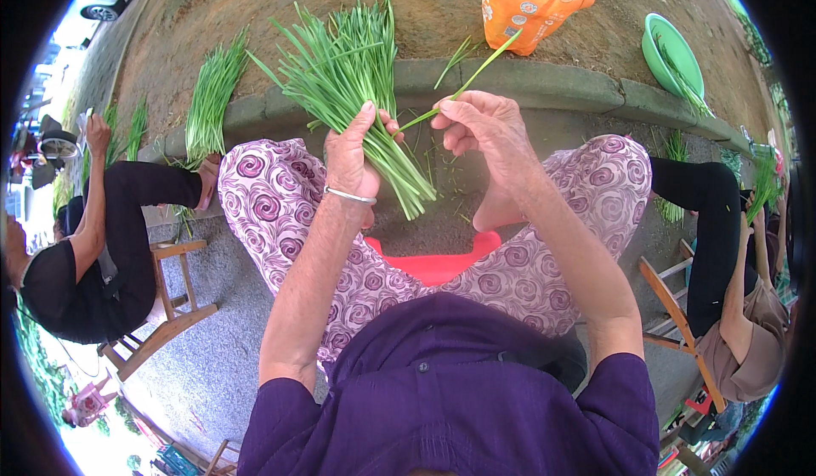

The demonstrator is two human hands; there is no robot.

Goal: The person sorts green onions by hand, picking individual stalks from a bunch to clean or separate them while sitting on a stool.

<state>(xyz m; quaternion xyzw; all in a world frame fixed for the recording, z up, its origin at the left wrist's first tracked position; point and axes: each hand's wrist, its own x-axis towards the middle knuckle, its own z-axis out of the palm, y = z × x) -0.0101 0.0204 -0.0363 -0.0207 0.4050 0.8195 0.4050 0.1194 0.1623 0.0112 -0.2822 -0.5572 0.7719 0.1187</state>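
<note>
- Loose green stalks (211, 98) lie flat on the concrete kerb (544, 81) at left, tips toward the dirt
- Left hand (350, 157), silver bangle (349, 195) at the wrist, has its fingers clamped on a bundle of long flat leaves (348, 76); cut ends point down to the knees, tips fan up and away
- Right hand (480, 127) pinches one single stalk (463, 89), slanting up to the right
- Orange printed bag (527, 4) sits behind the kerb; a green basin (671, 51) lies further right

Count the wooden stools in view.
2: one wooden stool at the left under a seated person, another wooden stool at the right under a second person. Others may be hidden.
</note>
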